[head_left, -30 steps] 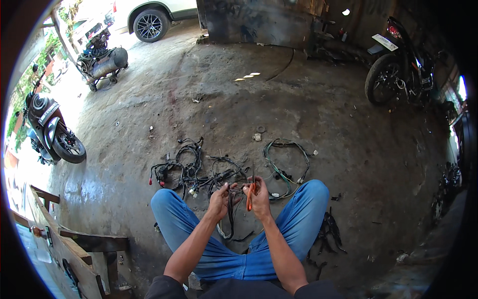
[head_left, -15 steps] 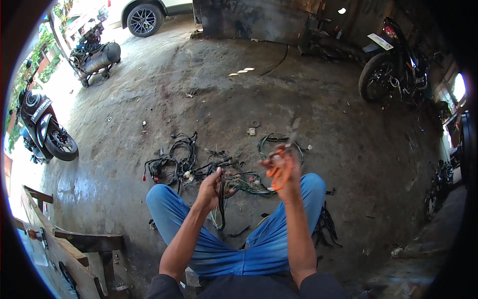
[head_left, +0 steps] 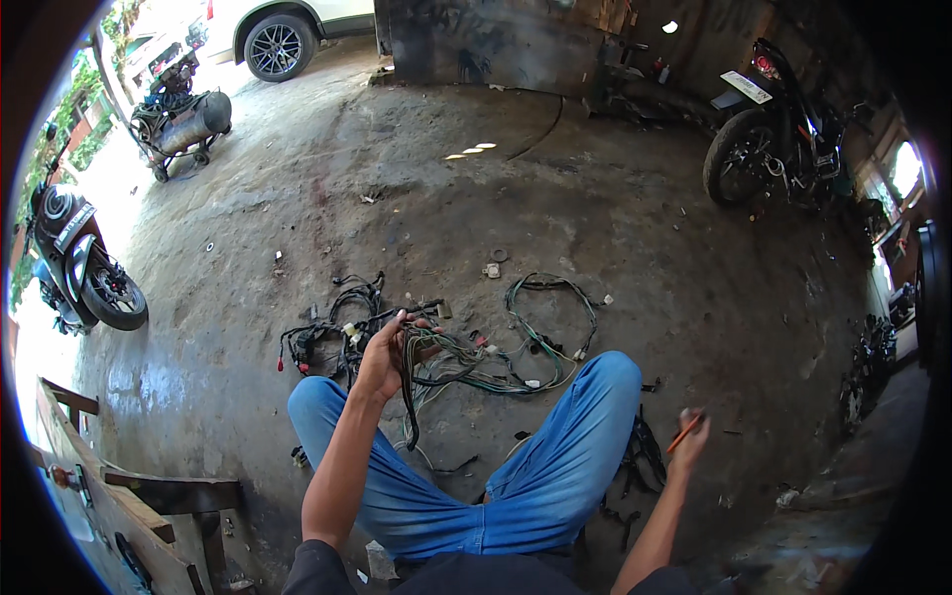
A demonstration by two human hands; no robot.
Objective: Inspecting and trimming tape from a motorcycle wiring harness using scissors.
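Note:
My left hand (head_left: 388,353) is closed on a bundle of dark, multicoloured wires (head_left: 409,381), raised above my left knee, with loose lengths hanging between my legs. Beyond my knees, a tangled black wiring harness (head_left: 333,331) with white and red connectors lies on the concrete, beside a looped green-and-black harness (head_left: 585,307). My right hand (head_left: 691,426), slightly blurred, is out to the right beyond my right leg, closed round an orange-handled scissor-like tool (head_left: 682,433). Black scraps (head_left: 645,458) lie beside it, near my right knee.
A wooden bench frame (head_left: 99,466) stands at lower left. A black scooter (head_left: 79,258) and an air compressor (head_left: 193,124) are at left. A white car (head_left: 288,20) stands at the back, a black motorcycle (head_left: 769,149) at back right. Small metal pieces (head_left: 493,270) lie ahead.
My right hand has left the wires, rising and then swinging out to the right with the orange tool. My left hand has moved up and to the left, lifting the wire bundle.

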